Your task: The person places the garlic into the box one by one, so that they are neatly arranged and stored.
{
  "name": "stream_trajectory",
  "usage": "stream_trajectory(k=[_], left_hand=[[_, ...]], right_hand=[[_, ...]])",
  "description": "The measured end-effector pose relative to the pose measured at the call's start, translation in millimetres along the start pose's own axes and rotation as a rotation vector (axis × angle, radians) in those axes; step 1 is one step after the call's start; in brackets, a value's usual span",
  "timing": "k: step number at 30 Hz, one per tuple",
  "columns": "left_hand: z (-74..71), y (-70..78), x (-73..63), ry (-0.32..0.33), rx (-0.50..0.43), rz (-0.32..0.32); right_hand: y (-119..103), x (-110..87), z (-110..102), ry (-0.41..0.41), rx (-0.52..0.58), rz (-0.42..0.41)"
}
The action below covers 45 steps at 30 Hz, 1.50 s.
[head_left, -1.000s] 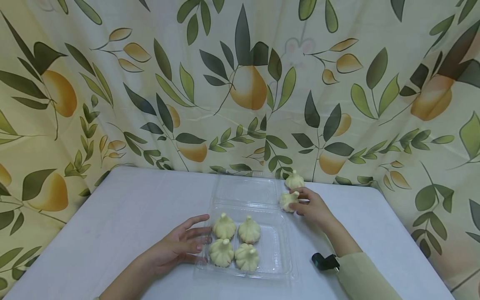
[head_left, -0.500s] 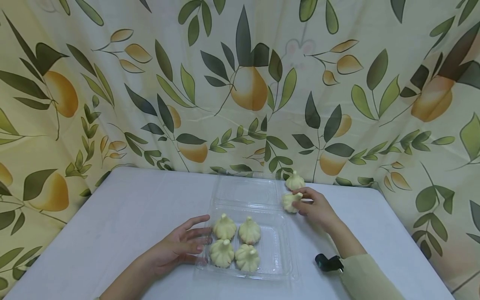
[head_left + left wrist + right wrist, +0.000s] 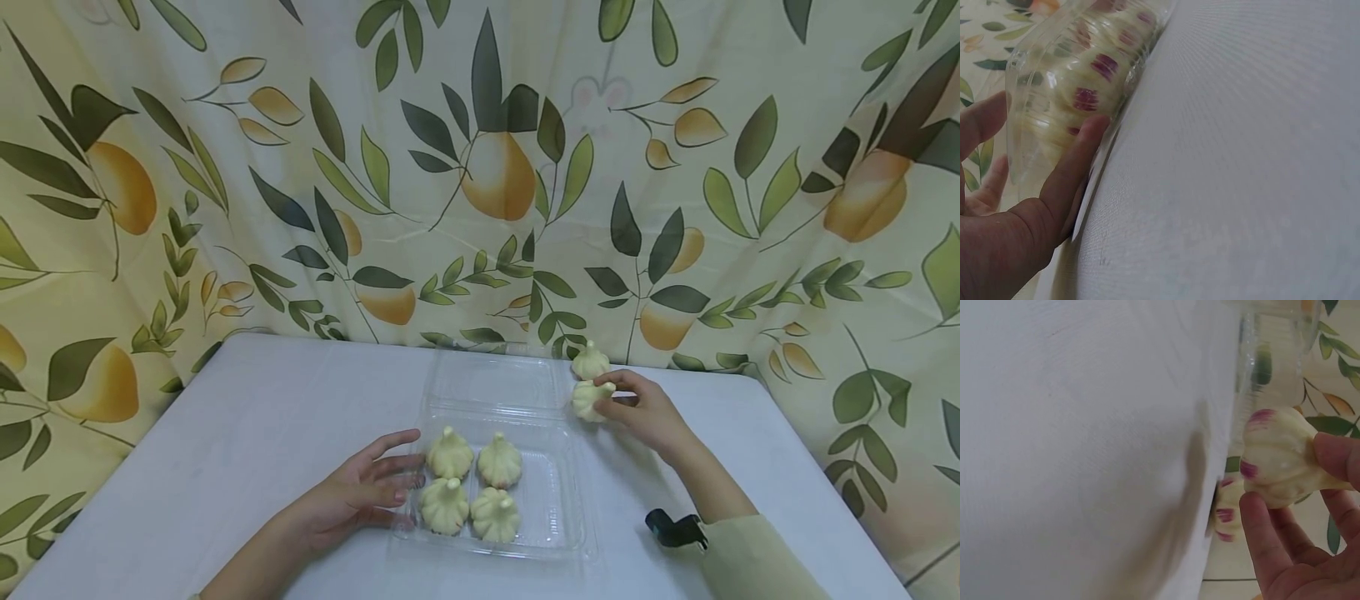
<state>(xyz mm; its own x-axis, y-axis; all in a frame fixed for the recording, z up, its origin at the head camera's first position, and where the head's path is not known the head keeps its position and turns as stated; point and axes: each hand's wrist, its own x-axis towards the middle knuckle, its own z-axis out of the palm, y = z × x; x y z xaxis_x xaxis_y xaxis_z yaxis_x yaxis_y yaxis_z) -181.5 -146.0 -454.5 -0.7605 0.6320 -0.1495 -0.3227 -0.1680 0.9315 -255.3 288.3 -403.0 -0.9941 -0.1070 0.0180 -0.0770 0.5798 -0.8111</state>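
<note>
Between thumb and fingers my right hand (image 3: 651, 414) pinches a pale garlic bulb (image 3: 590, 402), its stem leaning right. In the right wrist view the held garlic (image 3: 1279, 456) shows purple streaks and hangs clear of the white tabletop. Just behind it, a second garlic bulb (image 3: 590, 362) sits near the table's back edge. My left hand (image 3: 352, 492) has its fingers spread along the left wall of a clear plastic clamshell box (image 3: 555, 533). Several garlic bulbs (image 3: 498, 460) stand in the box's left part, stems up. The left wrist view shows a fingertip (image 3: 1094, 128) at the box's side.
The box's clear lid (image 3: 495, 379) lies folded back toward the rear of the white table (image 3: 300, 400). A black device (image 3: 673, 529) sticks out at the right sleeve. Behind the table hangs a fruit-and-leaf patterned curtain (image 3: 420, 167).
My right hand has shifted a little right and slightly up in the head view, carrying the garlic bulb along. The left hand and the box have not moved.
</note>
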Motion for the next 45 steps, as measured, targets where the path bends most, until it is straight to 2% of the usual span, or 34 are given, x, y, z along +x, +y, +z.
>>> stream_trajectory(k=[10,21,31,39,45], left_hand=[[-0.8,-0.8,0.5,0.007,0.001,-0.005],[-0.6,-1.3,0.7,0.007,0.0,-0.008],[-0.9,-1.2,1.0,0.007,0.003,-0.006],[-0.8,-0.7,0.5,0.006,0.003,-0.001],[-0.6,-0.6,0.5,0.011,0.004,-0.004]], right_hand=[[-12,-9.0,-7,0.016,0.0,-0.036],[-25,-19.0,-7,0.01,-0.023,-0.074],[-42,-27.1,2,-0.025,-0.026,-0.071],[-46,-33.0,9,-0.048,-0.027,-0.114],[-49,-36.2,16,-0.097,-0.025,-0.126]])
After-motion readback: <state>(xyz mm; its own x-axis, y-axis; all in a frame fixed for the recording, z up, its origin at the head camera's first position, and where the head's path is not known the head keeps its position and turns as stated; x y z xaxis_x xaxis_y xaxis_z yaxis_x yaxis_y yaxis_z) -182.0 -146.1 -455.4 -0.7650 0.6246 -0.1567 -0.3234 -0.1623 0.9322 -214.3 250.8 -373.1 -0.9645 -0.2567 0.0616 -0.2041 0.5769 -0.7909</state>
